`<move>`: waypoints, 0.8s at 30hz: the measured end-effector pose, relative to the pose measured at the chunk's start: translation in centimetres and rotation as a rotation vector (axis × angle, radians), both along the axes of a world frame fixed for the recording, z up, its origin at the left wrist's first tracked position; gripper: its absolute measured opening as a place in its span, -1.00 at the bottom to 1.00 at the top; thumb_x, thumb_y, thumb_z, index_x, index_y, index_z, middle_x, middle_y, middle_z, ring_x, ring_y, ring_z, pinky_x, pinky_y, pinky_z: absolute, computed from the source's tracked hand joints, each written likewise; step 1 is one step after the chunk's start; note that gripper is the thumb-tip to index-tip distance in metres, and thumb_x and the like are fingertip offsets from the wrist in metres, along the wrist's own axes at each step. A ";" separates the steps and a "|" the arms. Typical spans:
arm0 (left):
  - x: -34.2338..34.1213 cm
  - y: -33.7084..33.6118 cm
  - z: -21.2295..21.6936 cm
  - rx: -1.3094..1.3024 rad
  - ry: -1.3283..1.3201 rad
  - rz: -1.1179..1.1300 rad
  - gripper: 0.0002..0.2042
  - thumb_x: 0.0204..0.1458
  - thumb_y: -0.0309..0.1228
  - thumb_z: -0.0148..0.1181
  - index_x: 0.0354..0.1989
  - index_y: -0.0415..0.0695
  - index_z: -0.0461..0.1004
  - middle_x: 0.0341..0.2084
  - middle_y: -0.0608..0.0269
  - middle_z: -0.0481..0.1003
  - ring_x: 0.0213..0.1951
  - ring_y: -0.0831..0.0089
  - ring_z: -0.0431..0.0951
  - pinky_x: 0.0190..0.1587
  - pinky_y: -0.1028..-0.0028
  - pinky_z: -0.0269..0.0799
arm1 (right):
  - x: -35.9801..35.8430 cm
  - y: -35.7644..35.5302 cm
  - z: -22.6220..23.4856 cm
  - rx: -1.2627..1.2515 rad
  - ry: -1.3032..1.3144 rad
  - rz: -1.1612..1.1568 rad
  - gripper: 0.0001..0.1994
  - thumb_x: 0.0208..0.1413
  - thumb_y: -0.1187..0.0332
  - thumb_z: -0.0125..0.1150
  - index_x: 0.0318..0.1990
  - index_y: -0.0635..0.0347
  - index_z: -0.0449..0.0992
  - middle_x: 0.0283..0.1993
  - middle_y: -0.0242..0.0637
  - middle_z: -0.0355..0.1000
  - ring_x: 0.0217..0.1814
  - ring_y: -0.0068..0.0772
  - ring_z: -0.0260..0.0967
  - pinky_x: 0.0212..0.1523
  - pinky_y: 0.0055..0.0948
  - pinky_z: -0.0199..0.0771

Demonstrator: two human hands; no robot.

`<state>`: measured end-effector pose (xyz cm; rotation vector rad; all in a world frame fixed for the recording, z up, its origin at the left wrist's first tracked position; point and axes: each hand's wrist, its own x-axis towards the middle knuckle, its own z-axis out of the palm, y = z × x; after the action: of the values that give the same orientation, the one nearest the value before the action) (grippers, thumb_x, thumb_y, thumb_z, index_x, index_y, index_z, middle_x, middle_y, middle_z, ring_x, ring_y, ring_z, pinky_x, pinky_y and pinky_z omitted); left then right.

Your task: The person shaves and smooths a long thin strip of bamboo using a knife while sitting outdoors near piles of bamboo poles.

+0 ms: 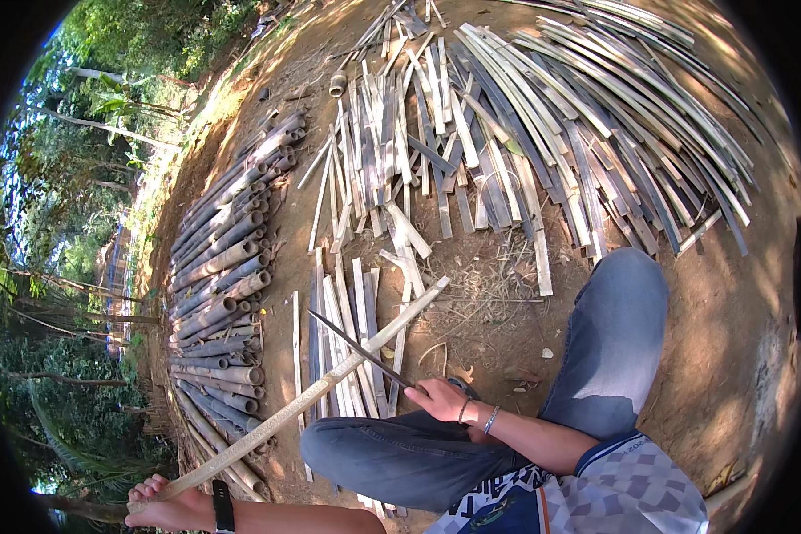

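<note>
Our left hand [165, 507] grips the long bamboo strip [311, 396] near-left, angled up so it's steady. Right hand [440, 399] is closed on the blade [360, 349], laid across the strip w/ edge on it.

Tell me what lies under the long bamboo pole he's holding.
Under the bamboo pole lie flat split strips on bare dirt, and the long blade crosses it. Where strips pass beneath the pole, they are covered.
</note>
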<state>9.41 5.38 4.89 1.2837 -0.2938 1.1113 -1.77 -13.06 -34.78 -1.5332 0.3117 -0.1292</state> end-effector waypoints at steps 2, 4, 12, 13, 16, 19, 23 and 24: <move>0.8 -1.8 0.1 -0.049 0.030 0.044 -0.47 0.26 0.06 -0.51 -0.54 -0.12 0.15 -0.69 0.36 0.12 -0.65 0.52 0.13 -0.58 0.55 0.19 | 0.9 -0.1 -2.8 -0.022 0.063 -0.110 -0.41 0.20 -0.09 -0.13 -0.54 0.37 0.37 -0.63 0.05 0.33 -0.51 0.10 0.35 -0.44 -0.12 0.29; 1.7 -2.1 0.3 -0.064 0.041 0.078 -0.47 0.26 0.06 -0.49 -0.53 -0.13 0.16 -0.68 0.35 0.13 -0.64 0.51 0.13 -0.58 0.54 0.20 | 1.3 -0.8 -5.0 0.202 0.323 -0.198 -0.45 0.21 -0.04 -0.10 -0.57 0.33 0.33 -0.75 -0.15 0.21 -0.73 -0.18 0.26 -0.58 -0.16 0.26; 3.0 -3.4 0.4 -0.110 0.070 0.166 -0.51 0.27 0.05 -0.46 -0.52 -0.09 0.11 -0.65 0.37 0.10 -0.61 0.53 0.11 -0.55 0.56 0.16 | 2.2 0.3 -5.3 -0.041 -0.142 -0.244 -0.43 0.21 -0.06 -0.10 -0.58 0.34 0.34 -0.77 -0.24 0.19 -0.82 -0.36 0.14 -0.72 -0.25 0.18; 3.3 -3.3 0.5 -0.111 0.079 0.161 -0.51 0.27 0.05 -0.46 -0.52 -0.09 0.11 -0.65 0.37 0.10 -0.61 0.52 0.11 -0.55 0.56 0.17 | 2.4 0.3 -6.5 0.049 -0.026 -0.273 -0.43 0.21 -0.06 -0.09 -0.59 0.33 0.34 -0.77 -0.25 0.19 -0.82 -0.37 0.15 -0.72 -0.26 0.18; 4.0 -2.7 0.3 -0.117 0.094 0.167 -0.51 0.27 0.04 -0.47 -0.52 -0.10 0.12 -0.65 0.36 0.10 -0.62 0.52 0.11 -0.55 0.55 0.17 | 2.4 -0.7 -8.8 0.352 0.273 -0.322 -0.45 0.21 -0.05 -0.08 -0.63 0.26 0.32 -0.78 -0.32 0.21 -0.82 -0.44 0.17 -0.74 -0.33 0.15; 4.5 -2.8 0.2 -0.122 0.097 0.186 -0.50 0.27 0.04 -0.48 -0.52 -0.10 0.12 -0.65 0.36 0.11 -0.62 0.52 0.10 -0.55 0.55 0.17 | 2.0 -0.1 -8.2 0.501 0.247 -0.212 -0.45 0.21 -0.04 -0.09 -0.66 0.22 0.29 -0.77 -0.37 0.22 -0.80 -0.52 0.18 -0.74 -0.40 0.13; 4.4 -2.3 0.3 -0.122 0.083 0.229 -0.51 0.27 0.03 -0.46 -0.53 -0.10 0.11 -0.65 0.35 0.10 -0.62 0.51 0.10 -0.56 0.54 0.16 | 2.3 -0.7 -6.3 -0.005 0.138 -0.147 -0.42 0.18 -0.08 -0.07 -0.61 0.33 0.36 -0.74 -0.11 0.28 -0.65 -0.18 0.30 -0.54 -0.19 0.26; 4.4 -2.5 0.2 -0.118 0.091 0.228 -0.51 0.27 0.03 -0.46 -0.53 -0.10 0.11 -0.65 0.35 0.10 -0.62 0.51 0.10 -0.56 0.54 0.16 | 2.4 -0.8 -7.2 0.051 0.209 -0.204 -0.41 0.17 -0.09 -0.07 -0.60 0.34 0.37 -0.72 -0.06 0.27 -0.63 -0.12 0.30 -0.52 -0.16 0.26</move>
<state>13.80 2.85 5.12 1.2801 -0.0130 1.2398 0.62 -13.87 -41.96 -1.4643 0.6336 -0.1199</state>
